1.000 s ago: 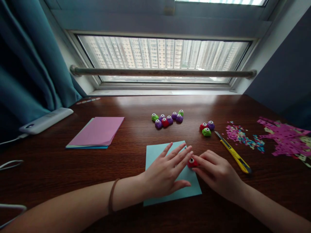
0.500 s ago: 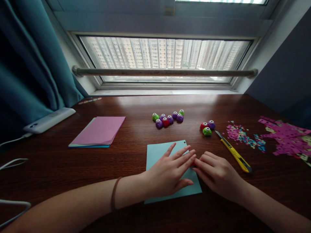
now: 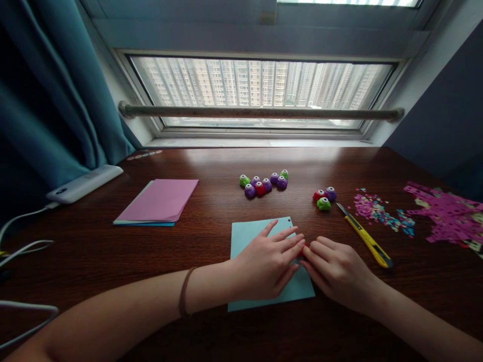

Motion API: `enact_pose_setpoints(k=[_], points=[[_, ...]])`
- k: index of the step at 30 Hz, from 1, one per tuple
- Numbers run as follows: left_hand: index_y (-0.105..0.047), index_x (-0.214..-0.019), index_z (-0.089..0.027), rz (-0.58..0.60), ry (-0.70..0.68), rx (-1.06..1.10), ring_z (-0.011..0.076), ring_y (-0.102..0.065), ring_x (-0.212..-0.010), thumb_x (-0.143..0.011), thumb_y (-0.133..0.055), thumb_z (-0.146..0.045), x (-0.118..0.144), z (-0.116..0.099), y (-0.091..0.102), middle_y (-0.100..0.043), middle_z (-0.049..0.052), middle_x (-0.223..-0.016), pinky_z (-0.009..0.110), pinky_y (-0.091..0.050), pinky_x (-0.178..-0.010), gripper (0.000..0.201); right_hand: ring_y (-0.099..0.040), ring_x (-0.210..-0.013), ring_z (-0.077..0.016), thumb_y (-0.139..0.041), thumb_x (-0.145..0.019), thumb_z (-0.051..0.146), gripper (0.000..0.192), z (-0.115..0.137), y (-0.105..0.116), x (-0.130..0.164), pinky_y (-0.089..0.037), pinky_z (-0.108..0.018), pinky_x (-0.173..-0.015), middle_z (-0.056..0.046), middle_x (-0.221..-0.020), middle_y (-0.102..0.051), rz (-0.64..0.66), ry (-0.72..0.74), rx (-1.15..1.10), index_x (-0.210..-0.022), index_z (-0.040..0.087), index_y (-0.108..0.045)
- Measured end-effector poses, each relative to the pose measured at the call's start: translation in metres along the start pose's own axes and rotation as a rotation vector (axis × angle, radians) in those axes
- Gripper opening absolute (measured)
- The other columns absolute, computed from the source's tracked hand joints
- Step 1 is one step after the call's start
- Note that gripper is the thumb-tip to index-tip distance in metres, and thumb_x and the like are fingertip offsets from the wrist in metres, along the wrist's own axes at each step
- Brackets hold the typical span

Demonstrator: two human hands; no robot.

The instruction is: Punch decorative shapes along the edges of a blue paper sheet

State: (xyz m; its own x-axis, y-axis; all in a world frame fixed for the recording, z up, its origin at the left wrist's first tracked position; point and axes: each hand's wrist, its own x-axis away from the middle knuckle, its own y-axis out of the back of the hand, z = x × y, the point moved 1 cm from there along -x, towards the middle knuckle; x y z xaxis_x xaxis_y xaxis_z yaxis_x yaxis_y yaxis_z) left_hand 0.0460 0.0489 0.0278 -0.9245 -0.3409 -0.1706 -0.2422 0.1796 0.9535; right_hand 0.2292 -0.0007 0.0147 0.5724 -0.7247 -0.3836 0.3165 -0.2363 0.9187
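Note:
A light blue sheet of paper lies on the dark wooden desk, with a small dark star-shaped mark near its far right corner. My left hand rests flat across the sheet, fingers stretched toward its right edge. At that edge my right hand is closed, its fingertips pinched around a small red craft punch. Most of the punch is hidden by the fingers of both hands. The left fingertips reach right up to it.
Several colourful craft punches stand behind the sheet, with a smaller group to the right. A yellow utility knife, blade out, lies beside confetti and punched pink scraps. Stacked paper and a white device are left.
My left thumb has drawn in closer to the fingers. Both hands otherwise stay at the sheet's right edge, and the whole view has shifted slightly.

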Motion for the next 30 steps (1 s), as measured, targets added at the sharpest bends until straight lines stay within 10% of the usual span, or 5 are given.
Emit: enact_pose_setpoints(k=[23, 30], points=[[-0.044, -0.126, -0.012, -0.035, -0.042, 0.023, 0.0222, -0.032, -0.129, -0.077, -0.041, -0.015, -0.003, 0.006, -0.005, -0.048, 0.008, -0.132, 0.050, -0.009, -0.111, 0.050, -0.052, -0.061, -0.0161, -0.055, -0.078, 0.008, 0.011, -0.004, 0.010, -0.017, -0.036, -0.030, -0.059, -0.003, -0.071, -0.064, 0.236, 0.026, 0.052, -0.073, 0.014, -0.063], [-0.041, -0.129, -0.009, -0.060, -0.061, -0.028, 0.0228, -0.030, -0.130, -0.080, -0.039, -0.016, -0.002, 0.005, -0.009, -0.046, 0.010, -0.134, 0.049, -0.009, -0.111, 0.050, -0.050, -0.061, -0.0164, -0.048, -0.082, 0.008, 0.017, -0.006, 0.006, -0.012, -0.036, -0.030, -0.059, -0.003, -0.070, -0.062, 0.137, 0.041, 0.016, -0.075, 0.013, -0.063]])
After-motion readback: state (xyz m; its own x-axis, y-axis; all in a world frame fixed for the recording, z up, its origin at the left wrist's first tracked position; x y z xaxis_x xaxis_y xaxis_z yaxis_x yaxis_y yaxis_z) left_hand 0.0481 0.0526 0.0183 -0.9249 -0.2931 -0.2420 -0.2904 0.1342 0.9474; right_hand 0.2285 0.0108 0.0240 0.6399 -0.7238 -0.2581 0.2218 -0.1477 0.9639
